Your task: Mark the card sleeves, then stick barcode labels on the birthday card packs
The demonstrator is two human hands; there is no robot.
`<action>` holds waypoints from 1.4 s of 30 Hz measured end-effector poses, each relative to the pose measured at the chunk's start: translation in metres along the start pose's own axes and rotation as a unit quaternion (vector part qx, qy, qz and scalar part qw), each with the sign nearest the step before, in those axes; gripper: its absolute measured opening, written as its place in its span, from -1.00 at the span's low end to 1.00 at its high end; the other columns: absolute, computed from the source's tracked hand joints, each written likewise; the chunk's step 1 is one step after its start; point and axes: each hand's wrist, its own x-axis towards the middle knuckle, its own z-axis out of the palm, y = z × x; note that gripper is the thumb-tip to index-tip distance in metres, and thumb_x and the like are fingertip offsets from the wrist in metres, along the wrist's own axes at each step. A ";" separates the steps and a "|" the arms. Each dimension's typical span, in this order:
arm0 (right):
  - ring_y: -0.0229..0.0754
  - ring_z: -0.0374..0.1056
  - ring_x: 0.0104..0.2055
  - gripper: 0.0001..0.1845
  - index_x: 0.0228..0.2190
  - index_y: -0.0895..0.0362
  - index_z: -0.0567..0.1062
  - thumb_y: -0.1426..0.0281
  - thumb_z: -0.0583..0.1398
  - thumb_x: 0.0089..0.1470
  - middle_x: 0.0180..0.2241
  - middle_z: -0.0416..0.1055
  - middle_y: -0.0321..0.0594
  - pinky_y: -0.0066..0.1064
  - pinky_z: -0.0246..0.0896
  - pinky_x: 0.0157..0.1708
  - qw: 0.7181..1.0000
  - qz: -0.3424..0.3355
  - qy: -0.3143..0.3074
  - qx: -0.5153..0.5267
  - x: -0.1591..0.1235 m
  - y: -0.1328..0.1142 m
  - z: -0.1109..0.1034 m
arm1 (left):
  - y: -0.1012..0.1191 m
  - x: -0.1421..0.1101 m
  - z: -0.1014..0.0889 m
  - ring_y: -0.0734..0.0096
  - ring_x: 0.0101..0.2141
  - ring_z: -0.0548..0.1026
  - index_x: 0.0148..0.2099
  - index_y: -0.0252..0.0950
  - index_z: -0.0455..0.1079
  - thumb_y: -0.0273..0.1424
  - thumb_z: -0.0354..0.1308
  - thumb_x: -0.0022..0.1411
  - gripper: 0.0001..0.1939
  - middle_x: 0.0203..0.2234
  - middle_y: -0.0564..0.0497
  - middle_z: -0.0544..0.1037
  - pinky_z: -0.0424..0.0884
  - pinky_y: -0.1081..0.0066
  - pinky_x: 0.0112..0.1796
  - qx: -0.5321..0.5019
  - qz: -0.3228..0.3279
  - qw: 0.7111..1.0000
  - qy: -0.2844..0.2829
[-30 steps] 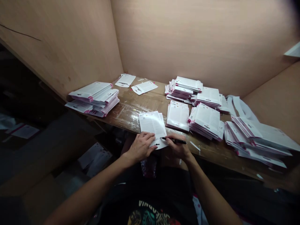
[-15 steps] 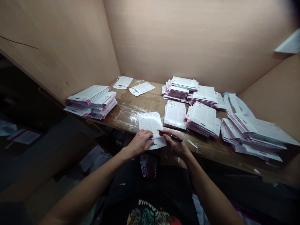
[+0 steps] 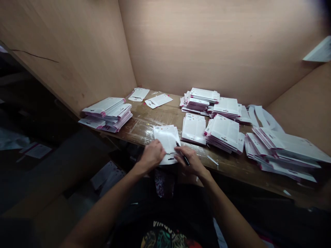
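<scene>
In front of me, a white printed packet [image 3: 166, 137] with a hang slot lies at the shelf's front edge, its near end reaching past it. At least one more sheet or packet shows beneath it. My left hand [image 3: 153, 153] is closed on the packet's left side, fingers curled at its edge. In my right hand [image 3: 190, 160] is a slim black pen-like tool [image 3: 185, 159]; whether it is a pen or a craft knife I cannot tell. The fingertips of that hand touch the packet's right side.
Stacks of similar packets stand at the left [image 3: 108, 106], the back right [image 3: 204, 94] and the far right [image 3: 292, 144]. A neat pile [image 3: 193, 127] sits just right of my work. Two loose packets [image 3: 159, 100] lie behind. Wooden panels [image 3: 196, 41] enclose the shelf.
My left hand has gone from lying over the packet to curling at its left edge. My right hand has moved against the packet's right side, and the black tool has turned steeper.
</scene>
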 end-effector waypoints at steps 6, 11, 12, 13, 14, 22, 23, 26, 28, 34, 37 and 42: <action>0.14 0.34 0.09 -0.33 0.20 0.04 0.44 0.17 0.43 0.12 0.11 0.51 -0.01 0.03 0.34 0.10 0.995 -0.029 -0.087 -0.048 0.004 -0.003 -0.006 | -0.047 -0.039 -0.029 -0.12 0.20 0.42 -0.01 -0.25 0.49 -0.43 0.27 0.24 -0.74 0.16 -0.26 0.51 0.36 -0.09 0.17 0.078 0.036 0.996 0.037; 0.09 0.34 -0.01 -0.51 0.15 0.04 0.48 0.21 0.33 0.23 0.08 0.54 -0.03 0.02 0.36 0.04 0.993 -0.041 -0.092 -0.060 0.002 -0.008 -0.006 | -0.020 -0.019 0.013 0.00 0.39 0.24 0.06 -0.29 0.44 -0.11 0.37 0.25 -0.53 0.34 -0.28 0.36 0.27 0.09 0.31 -0.080 0.196 0.977 -0.010; 0.08 0.34 -0.03 -0.57 0.13 0.04 0.49 0.23 0.30 0.27 0.06 0.55 -0.05 0.00 0.36 0.02 0.993 -0.044 -0.089 -0.060 0.001 -0.008 -0.005 | -0.019 -0.014 0.019 0.01 0.37 0.26 0.00 -0.28 0.45 -0.11 0.35 0.28 -0.60 0.30 -0.24 0.42 0.27 0.08 0.30 -0.095 0.188 0.978 -0.005; 0.06 0.35 -0.06 -0.63 0.10 0.03 0.50 0.24 0.26 0.30 0.03 0.56 -0.07 -0.01 0.36 0.01 0.994 -0.045 -0.084 -0.061 0.001 -0.007 -0.004 | -0.019 -0.011 0.023 0.04 0.35 0.29 -0.06 -0.26 0.46 -0.13 0.32 0.32 -0.68 0.26 -0.20 0.47 0.27 0.08 0.30 -0.107 0.178 0.978 0.003; 0.05 0.35 -0.08 -0.68 0.08 0.03 0.51 0.26 0.23 0.33 -0.01 0.58 -0.08 -0.03 0.37 -0.02 0.994 -0.042 -0.077 -0.063 0.002 -0.007 -0.002 | -0.020 -0.008 0.026 0.06 0.33 0.32 -0.11 -0.24 0.47 -0.16 0.29 0.36 -0.74 0.23 -0.15 0.51 0.28 0.09 0.28 -0.119 0.169 0.978 0.010; 0.15 0.37 0.04 -0.72 0.04 0.08 0.53 0.32 0.18 0.36 -0.01 0.53 0.03 -0.02 0.34 0.02 0.986 0.038 0.035 -0.161 0.015 -0.006 0.025 | -0.012 0.001 0.029 0.13 -0.01 0.49 0.12 -0.16 0.51 -0.35 0.08 0.48 -0.73 -0.08 -0.08 0.60 0.42 0.13 0.01 -0.078 0.103 0.991 0.046; 0.17 0.36 0.11 -0.70 0.07 0.07 0.52 0.33 0.19 0.35 0.03 0.53 0.02 0.00 0.32 0.05 0.985 0.029 0.030 -0.169 0.014 -0.006 0.026 | -0.012 0.002 0.029 0.13 -0.02 0.49 0.09 -0.14 0.54 -0.35 0.06 0.49 -0.73 -0.09 -0.08 0.60 0.43 0.14 0.00 -0.072 0.108 0.991 0.039; 0.20 0.33 0.25 -0.72 0.06 -0.02 0.52 0.34 0.21 0.35 0.07 0.57 -0.07 0.07 0.24 0.09 0.984 0.007 0.013 -0.176 0.012 -0.007 0.027 | -0.022 0.020 0.027 0.19 -0.05 0.54 -0.01 -0.15 0.59 -0.36 0.05 0.48 -0.74 -0.14 -0.07 0.63 0.47 0.21 -0.01 -0.121 0.144 0.982 0.006; 0.20 0.35 0.26 -0.76 0.03 -0.05 0.53 0.33 0.21 0.35 0.05 0.59 -0.11 0.07 0.24 0.07 0.987 0.008 -0.002 -0.161 0.010 -0.007 0.026 | -0.037 0.051 0.022 0.25 -0.09 0.58 0.00 -0.19 0.59 -0.38 0.08 0.46 -0.75 -0.13 -0.05 0.66 0.49 0.28 -0.01 -0.172 0.134 0.976 0.012; 0.28 0.37 0.26 -0.56 0.16 -0.10 0.46 0.25 0.28 0.26 0.15 0.54 -0.07 0.17 0.34 0.02 0.991 -0.004 0.026 -0.129 0.007 0.005 0.029 | -0.117 0.208 -0.007 0.18 0.18 0.46 0.18 -0.38 0.47 -0.35 0.04 0.46 -0.63 0.17 -0.25 0.53 0.34 0.26 0.21 -0.117 -0.082 0.978 0.152; 0.30 0.44 0.20 -0.44 0.22 -0.14 0.42 0.24 0.30 0.20 0.13 0.55 -0.09 0.15 0.41 -0.10 0.990 -0.027 0.047 -0.129 0.008 0.019 0.033 | -0.162 0.277 -0.018 0.03 0.43 0.08 0.39 -0.48 0.24 -0.21 0.06 0.45 -0.39 0.45 -0.36 0.12 0.09 0.18 0.36 -0.085 -0.166 0.968 0.167; 0.28 0.56 0.04 -0.28 0.27 -0.14 0.38 0.08 0.36 0.12 0.10 0.57 -0.13 -0.02 0.44 -0.34 0.982 -0.095 0.035 -0.159 0.007 0.051 0.042 | -0.215 0.353 -0.017 -0.35 0.46 -0.11 0.51 -0.33 0.03 0.19 0.01 0.33 -0.05 0.48 -0.39 0.02 -0.09 -0.20 0.34 -0.069 -0.284 0.951 0.103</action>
